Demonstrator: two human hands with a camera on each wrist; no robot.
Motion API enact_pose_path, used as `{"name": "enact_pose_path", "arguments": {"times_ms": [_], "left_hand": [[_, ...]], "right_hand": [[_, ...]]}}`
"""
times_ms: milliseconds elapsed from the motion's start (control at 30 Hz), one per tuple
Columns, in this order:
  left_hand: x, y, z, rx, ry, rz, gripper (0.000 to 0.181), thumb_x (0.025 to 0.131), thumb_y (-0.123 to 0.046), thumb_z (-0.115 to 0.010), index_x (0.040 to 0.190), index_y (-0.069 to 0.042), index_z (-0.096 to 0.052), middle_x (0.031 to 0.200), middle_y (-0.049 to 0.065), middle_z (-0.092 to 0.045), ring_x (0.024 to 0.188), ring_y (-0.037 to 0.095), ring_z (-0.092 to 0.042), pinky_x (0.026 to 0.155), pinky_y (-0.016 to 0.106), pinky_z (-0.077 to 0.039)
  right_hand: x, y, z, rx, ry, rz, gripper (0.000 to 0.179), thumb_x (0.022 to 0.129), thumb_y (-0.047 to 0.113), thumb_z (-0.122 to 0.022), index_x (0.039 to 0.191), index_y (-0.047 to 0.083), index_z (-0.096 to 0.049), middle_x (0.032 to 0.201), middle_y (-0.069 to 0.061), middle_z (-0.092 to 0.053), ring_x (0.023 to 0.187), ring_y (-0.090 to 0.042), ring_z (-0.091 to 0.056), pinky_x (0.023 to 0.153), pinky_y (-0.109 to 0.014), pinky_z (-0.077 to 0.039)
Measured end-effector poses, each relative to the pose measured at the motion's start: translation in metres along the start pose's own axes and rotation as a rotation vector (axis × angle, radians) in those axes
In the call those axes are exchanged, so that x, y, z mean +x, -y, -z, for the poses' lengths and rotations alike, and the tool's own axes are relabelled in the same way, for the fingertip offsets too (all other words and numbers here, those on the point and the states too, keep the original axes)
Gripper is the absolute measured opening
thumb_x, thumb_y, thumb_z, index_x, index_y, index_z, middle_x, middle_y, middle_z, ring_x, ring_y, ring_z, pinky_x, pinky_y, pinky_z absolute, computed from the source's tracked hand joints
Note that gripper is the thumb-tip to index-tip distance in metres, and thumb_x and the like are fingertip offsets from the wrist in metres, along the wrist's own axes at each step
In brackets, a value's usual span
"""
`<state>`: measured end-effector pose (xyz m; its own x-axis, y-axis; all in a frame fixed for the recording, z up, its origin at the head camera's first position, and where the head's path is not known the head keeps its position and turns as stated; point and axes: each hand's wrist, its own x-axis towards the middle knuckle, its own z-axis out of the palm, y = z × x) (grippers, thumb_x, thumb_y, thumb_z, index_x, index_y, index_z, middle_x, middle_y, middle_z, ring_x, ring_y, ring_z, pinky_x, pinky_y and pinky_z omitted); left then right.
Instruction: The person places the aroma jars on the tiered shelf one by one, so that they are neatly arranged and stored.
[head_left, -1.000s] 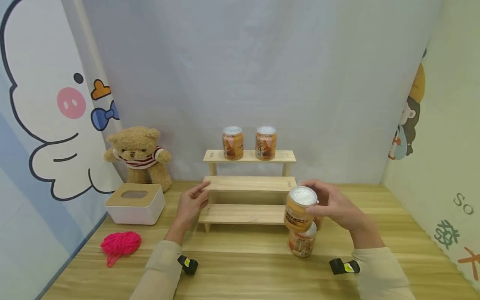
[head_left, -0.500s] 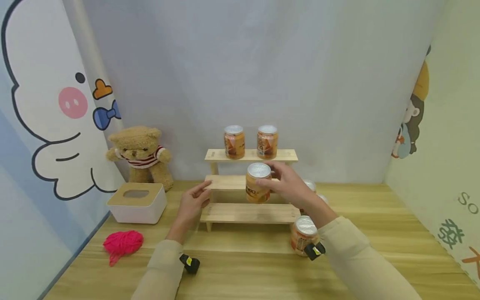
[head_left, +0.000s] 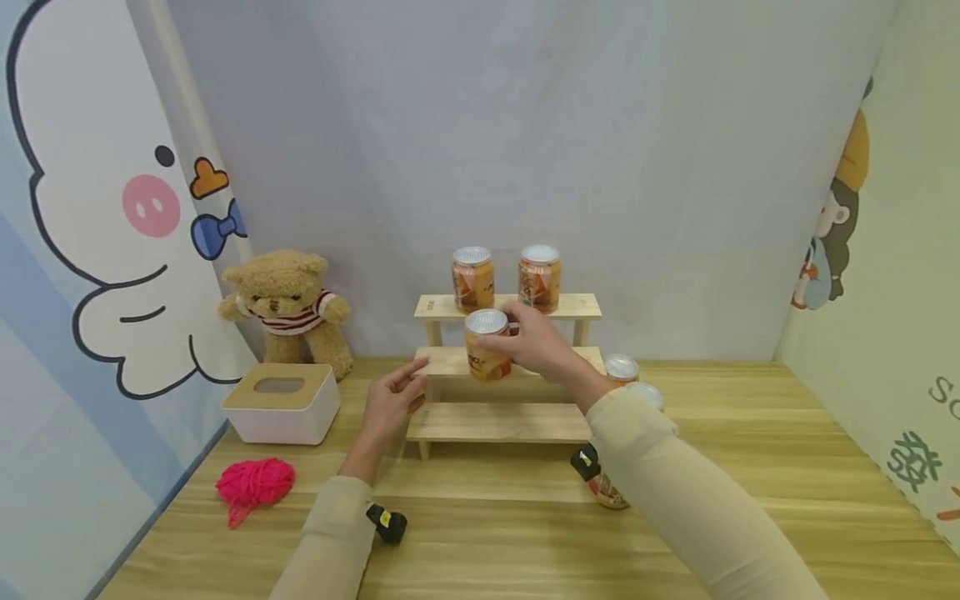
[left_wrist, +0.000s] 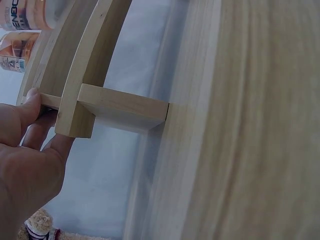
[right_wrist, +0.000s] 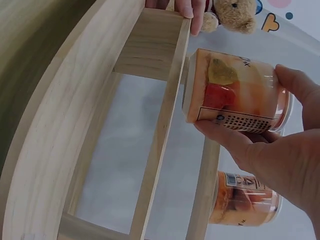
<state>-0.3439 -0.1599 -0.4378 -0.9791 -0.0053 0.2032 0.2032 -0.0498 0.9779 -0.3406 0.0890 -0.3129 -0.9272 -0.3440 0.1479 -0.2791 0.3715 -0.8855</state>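
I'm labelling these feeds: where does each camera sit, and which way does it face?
Head: worn on the head, facing forward and down at the wooden shelf; left hand, right hand and sleeves show.
Left wrist: worn there, facing the shelf's end; only the left hand shows.
Right wrist: worn there, facing the held can and shelf; the right hand shows, with left-hand fingers at the top.
Both wrist views share the shelf and part of the teddy bear.

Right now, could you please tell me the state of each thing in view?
Held can: upright, lidded, in the right hand
Top-shelf cans: upright, lidded
Right-side cans: partly hidden
Rack: standing, touched by left hand
Teddy bear: upright
Tissue box: lid on
Yarn: bundled
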Motion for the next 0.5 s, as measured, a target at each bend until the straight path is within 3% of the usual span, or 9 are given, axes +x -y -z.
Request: {"name": "enact_pose_path", "arguments": {"times_ms": [100, 200, 300, 500], "left_hand": [[-0.002, 0.000, -0.001, 0.008, -0.007, 0.004, 0.036, 0.099, -0.008, -0.064, 0.135, -0.004, -0.063, 0.093, 0.003, -0.066, 0.071, 0.011, -0.048, 0.069, 0.025, -0.048], [-0.002, 0.000, -0.002, 0.019, -0.012, 0.013, 0.037, 0.100, -0.008, -0.063, 0.136, -0.005, -0.062, 0.103, 0.010, -0.069, 0.082, 0.010, -0.059, 0.083, 0.032, -0.055], [-0.001, 0.000, -0.002, 0.012, -0.017, 0.017, 0.037, 0.100, -0.008, -0.063, 0.136, -0.005, -0.063, 0.112, 0.018, -0.068, 0.096, 0.013, -0.065, 0.096, 0.045, -0.051], [-0.001, -0.002, -0.001, 0.031, -0.028, 0.014, 0.036, 0.100, -0.009, -0.064, 0.136, -0.006, -0.063, 0.110, 0.014, -0.069, 0.098, 0.011, -0.066, 0.096, 0.044, -0.051]], "right_hand": [[0.004, 0.000, -0.006, -0.033, -0.007, -0.011, 0.052, 0.093, 0.024, -0.075, 0.132, 0.000, -0.052, 0.127, -0.014, -0.058, 0.117, -0.030, -0.056, 0.094, -0.045, -0.051], [0.007, 0.000, -0.010, -0.043, -0.022, -0.017, 0.051, 0.093, 0.024, -0.075, 0.132, -0.001, -0.052, 0.127, -0.015, -0.057, 0.117, -0.030, -0.056, 0.094, -0.045, -0.051], [0.011, 0.001, -0.013, -0.032, -0.049, -0.011, 0.052, 0.093, 0.023, -0.075, 0.132, -0.002, -0.052, 0.126, -0.016, -0.057, 0.116, -0.031, -0.056, 0.095, -0.045, -0.050], [0.019, -0.001, -0.018, -0.027, -0.092, -0.021, 0.055, 0.091, 0.024, -0.078, 0.132, -0.002, -0.054, 0.124, -0.015, -0.060, 0.114, -0.030, -0.058, 0.096, -0.043, -0.050]]}}
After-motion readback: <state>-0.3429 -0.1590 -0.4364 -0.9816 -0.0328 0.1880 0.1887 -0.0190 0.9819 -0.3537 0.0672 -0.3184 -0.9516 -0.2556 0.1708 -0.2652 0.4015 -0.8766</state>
